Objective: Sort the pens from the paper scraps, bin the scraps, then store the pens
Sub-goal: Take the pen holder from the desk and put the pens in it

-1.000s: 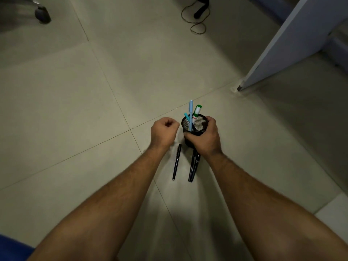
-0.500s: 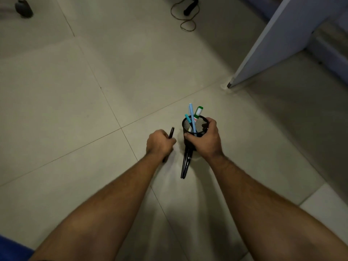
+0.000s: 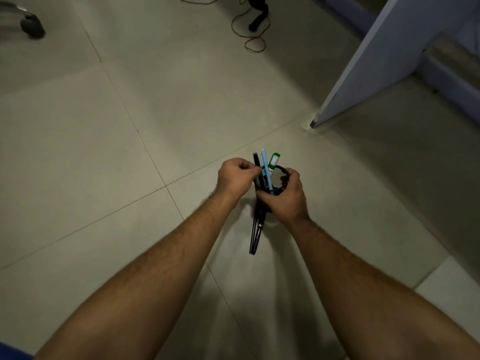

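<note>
Black mesh forms the pen cup point(image 3: 279, 178), which the right hand point(image 3: 284, 201) grips around its wall, fingers wrapped narrow on it, on the tiled floor point(image 3: 155, 100). The left hand point(image 3: 237, 179) has changed position: half a second ago it held a black pen point(image 3: 256, 162) low beside the cup; one second ago that pen lay on the floor. Now the left fingers point(image 3: 246, 166) are pinched on its barrel at the cup's near-left rim, and the lower end appears to be entering the opening.

Orientation: the pen's long axis runs near vertical, free end up and leaning slightly away from the wearer, roughly parallel to the light blue pen point(image 3: 265, 165) and the green-capped marker point(image 3: 274, 161) already stored.

Judgement: storage is under way. At least two black pens point(image 3: 255, 235) remain on the floor, just beside the cup's base, long axes pointing toward the wearer. No paper scraps are visible.
</note>
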